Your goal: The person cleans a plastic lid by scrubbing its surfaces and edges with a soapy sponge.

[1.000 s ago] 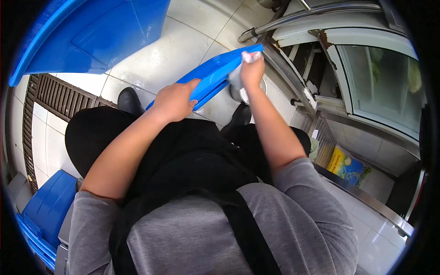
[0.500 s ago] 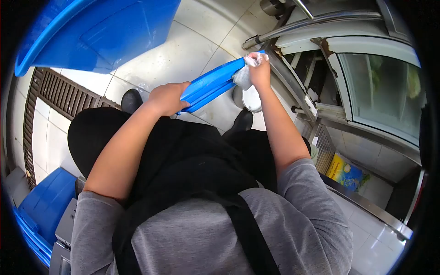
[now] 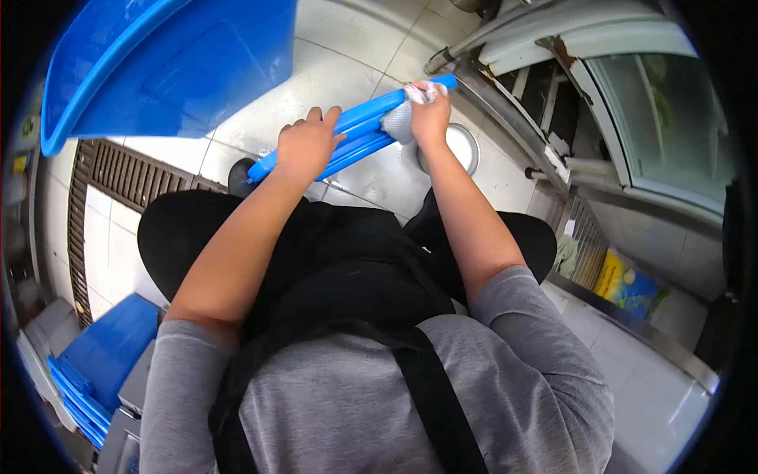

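Observation:
A long blue plastic piece [image 3: 363,126], seen nearly edge-on with ridges along it, is held tilted above the floor between my hands. My left hand [image 3: 308,144] grips its left part, with the fingers over the upper edge. Near the right end, my right hand [image 3: 429,114] is closed on a white and grey cloth [image 3: 399,122], which is pressed against the blue piece. Below my right hand a round white container [image 3: 463,150] stands on the floor, partly hidden by my wrist.
A big blue tub [image 3: 213,79] is at the upper left, beside a brown floor grate [image 3: 130,170]. Blue lids [image 3: 106,347] are stacked at the lower left. On the right are a metal-framed glass cabinet [image 3: 663,118] and a yellow and blue bag [image 3: 625,286].
The blue piece has turned so its ridged edge shows more, and its left end extends past my left hand. My left hand's fingers have shifted onto the upper edge. The view has shifted slightly.

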Action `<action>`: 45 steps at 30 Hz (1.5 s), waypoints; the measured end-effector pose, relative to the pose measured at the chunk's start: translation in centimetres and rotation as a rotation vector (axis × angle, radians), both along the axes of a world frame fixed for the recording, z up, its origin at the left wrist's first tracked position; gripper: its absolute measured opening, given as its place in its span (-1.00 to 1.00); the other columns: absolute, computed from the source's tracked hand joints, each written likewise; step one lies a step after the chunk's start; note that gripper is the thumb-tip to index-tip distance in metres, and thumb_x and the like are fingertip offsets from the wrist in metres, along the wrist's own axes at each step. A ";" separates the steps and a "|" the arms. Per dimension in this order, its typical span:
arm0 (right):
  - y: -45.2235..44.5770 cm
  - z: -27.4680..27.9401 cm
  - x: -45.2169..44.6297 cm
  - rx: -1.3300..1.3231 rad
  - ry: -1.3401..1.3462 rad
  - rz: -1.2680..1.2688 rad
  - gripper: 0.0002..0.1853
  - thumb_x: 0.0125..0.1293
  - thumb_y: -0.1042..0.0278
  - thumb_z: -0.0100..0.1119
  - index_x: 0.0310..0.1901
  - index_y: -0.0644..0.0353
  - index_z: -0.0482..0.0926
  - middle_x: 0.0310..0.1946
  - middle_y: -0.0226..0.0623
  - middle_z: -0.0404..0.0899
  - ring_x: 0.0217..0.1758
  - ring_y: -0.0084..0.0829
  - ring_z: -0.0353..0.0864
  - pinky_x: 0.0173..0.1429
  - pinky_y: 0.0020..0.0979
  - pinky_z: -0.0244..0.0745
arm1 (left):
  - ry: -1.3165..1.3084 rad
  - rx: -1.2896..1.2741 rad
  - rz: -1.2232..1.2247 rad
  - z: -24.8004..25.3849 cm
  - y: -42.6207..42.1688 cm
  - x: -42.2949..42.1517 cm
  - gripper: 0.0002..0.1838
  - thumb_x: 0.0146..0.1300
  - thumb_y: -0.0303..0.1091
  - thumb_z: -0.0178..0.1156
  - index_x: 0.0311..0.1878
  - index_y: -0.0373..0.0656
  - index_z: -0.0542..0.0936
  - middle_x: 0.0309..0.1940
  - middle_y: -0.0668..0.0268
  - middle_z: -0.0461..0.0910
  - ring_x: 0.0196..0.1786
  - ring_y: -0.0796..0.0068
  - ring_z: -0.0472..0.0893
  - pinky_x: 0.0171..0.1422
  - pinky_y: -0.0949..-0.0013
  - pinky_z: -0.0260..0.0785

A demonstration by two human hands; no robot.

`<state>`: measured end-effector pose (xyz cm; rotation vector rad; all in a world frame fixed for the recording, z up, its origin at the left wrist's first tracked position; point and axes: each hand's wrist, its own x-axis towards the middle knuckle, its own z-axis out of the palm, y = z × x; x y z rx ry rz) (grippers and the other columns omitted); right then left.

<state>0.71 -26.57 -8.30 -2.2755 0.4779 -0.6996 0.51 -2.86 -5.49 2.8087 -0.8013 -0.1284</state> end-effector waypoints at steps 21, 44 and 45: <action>-10.8 -1.7 -3.4 0.845 -0.016 -0.167 -0.54 0.27 0.47 0.15 0.22 0.23 0.40 0.06 -0.04 0.53 0.02 -0.15 0.63 0.08 -0.23 0.55 | 0.213 0.137 -0.120 1.1 -3.9 3.6 -0.45 0.33 0.28 0.05 0.14 0.05 0.45 -0.40 0.13 0.70 -0.29 0.06 0.72 -0.24 0.05 0.52; -9.4 1.0 -4.6 -0.283 0.001 -0.129 -0.71 0.13 0.52 0.16 -0.11 0.08 0.72 -0.22 -0.07 0.66 -0.09 0.00 0.56 0.04 -0.07 0.38 | 0.316 -0.043 -0.109 0.0 -2.8 2.4 -0.51 0.36 0.22 0.05 0.03 -0.01 0.47 -0.36 0.08 0.70 -0.22 0.02 0.71 -0.08 0.01 0.52; -8.4 1.6 -4.3 -0.324 0.081 -0.053 -0.69 0.08 0.55 0.16 -0.11 0.16 0.71 -0.17 -0.04 0.66 -0.05 0.01 0.55 0.09 -0.09 0.40 | 0.305 -0.053 -0.129 0.2 -3.4 2.9 -0.52 0.36 0.21 0.05 0.04 -0.01 0.47 -0.35 0.08 0.70 -0.22 0.03 0.71 -0.07 0.01 0.52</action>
